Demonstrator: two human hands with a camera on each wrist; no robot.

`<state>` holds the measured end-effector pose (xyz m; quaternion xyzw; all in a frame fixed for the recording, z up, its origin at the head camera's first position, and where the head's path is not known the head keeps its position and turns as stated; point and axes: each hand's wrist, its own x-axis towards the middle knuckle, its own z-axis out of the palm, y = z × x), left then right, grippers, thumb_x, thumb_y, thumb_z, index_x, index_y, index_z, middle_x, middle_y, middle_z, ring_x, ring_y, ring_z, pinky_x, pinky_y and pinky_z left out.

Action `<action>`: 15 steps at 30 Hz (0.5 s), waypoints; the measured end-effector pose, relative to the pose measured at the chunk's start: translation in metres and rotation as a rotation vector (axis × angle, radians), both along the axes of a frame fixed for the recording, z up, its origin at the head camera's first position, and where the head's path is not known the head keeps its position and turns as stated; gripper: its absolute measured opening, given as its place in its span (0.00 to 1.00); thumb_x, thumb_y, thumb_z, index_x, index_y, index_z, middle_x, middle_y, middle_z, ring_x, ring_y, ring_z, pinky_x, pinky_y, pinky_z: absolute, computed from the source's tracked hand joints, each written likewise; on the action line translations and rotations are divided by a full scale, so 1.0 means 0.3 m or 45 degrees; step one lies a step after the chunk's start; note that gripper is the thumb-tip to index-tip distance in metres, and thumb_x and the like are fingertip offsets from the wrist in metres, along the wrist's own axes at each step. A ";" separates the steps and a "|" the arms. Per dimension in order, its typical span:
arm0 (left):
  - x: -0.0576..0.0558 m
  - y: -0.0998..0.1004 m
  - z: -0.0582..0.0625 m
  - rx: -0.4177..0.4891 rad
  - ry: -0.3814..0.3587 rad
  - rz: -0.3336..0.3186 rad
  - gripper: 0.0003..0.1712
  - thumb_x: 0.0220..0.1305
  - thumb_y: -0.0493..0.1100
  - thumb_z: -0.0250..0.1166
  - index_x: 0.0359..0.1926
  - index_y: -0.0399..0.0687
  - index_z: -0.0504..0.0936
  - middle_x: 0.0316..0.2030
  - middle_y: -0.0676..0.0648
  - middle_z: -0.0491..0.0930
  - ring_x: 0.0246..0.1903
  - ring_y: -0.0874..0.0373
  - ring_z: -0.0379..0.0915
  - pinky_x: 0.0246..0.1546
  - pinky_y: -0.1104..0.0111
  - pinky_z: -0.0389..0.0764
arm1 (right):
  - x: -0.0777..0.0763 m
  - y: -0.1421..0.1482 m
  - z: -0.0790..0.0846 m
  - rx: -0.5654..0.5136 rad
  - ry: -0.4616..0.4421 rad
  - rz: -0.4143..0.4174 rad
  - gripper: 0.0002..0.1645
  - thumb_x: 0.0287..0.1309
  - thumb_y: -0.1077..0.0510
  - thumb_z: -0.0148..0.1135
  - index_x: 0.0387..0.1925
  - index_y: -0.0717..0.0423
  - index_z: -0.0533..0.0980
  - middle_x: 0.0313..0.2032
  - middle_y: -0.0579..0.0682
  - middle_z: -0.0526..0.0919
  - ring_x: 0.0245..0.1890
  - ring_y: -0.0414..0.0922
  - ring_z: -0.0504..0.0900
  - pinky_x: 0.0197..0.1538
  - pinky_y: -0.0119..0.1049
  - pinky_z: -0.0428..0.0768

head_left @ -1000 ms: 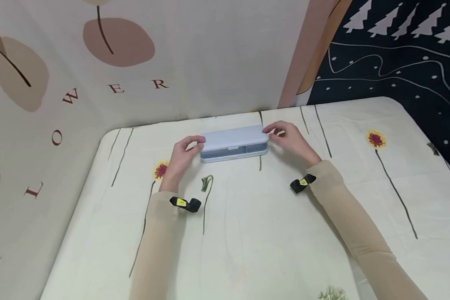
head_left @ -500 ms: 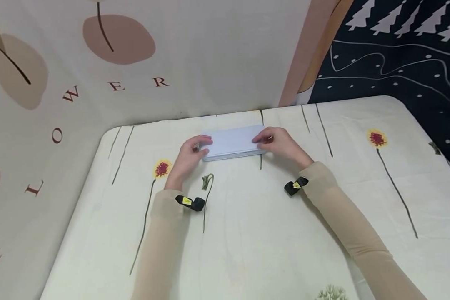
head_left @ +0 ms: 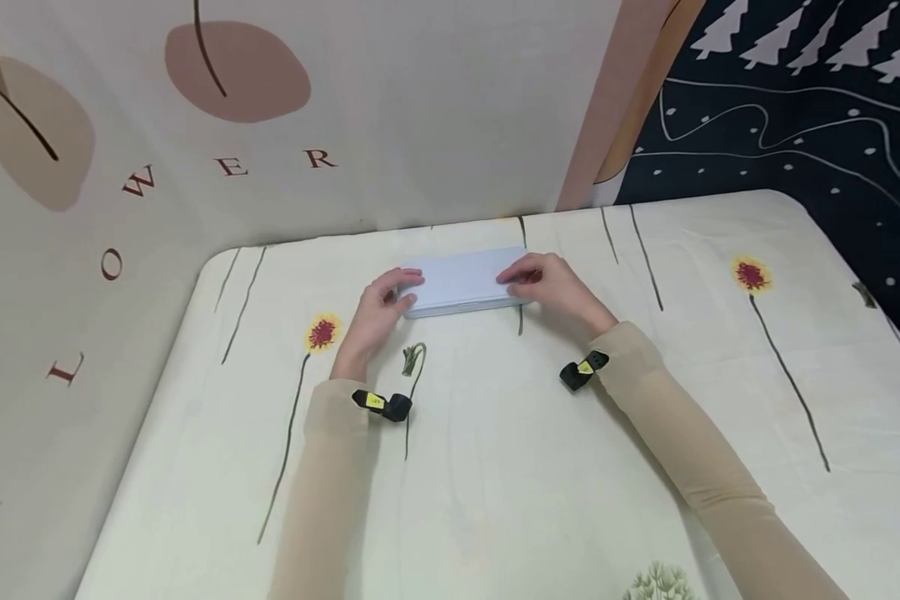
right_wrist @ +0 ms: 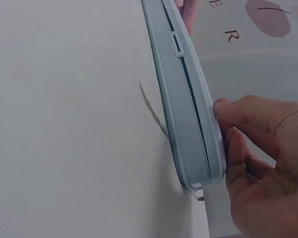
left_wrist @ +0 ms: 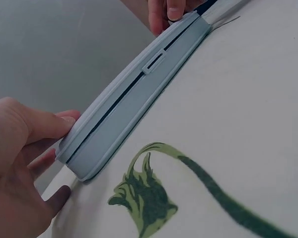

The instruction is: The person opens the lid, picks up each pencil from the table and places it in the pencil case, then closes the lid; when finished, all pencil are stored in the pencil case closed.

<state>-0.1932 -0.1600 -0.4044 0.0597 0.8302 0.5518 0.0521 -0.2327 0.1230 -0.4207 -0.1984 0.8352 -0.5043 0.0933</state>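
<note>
A pale blue pencil case lies near the table's far edge, its lid down. Along its front runs a thin dark slit, and the latch at mid-front shows in both wrist views. My left hand holds the case's left end, thumb at the lid's front edge, other fingers round the end. On the lid's right part rest the thumb and bent fingertips of my right hand, pressing from above. In the right wrist view the right hand touches the lid's top. The inside of the case is hidden.
A white cloth with printed flowers covers the table. Behind it hangs a pale printed sheet, with a dark tree-patterned cloth at the right. Small black cameras sit on both wrists.
The lid was partly raised a second ago, showing the inside; it has come down. Both hands have moved inward onto the lid, the right one further left.
</note>
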 end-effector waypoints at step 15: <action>-0.033 -0.036 -0.120 0.041 0.018 0.089 0.16 0.66 0.30 0.58 0.53 0.39 0.81 0.61 0.47 0.72 0.68 0.56 0.54 0.67 0.63 0.58 | 0.003 0.010 -0.014 -0.034 -0.037 -0.011 0.12 0.59 0.68 0.62 0.45 0.68 0.81 0.45 0.60 0.82 0.38 0.46 0.74 0.41 0.30 0.71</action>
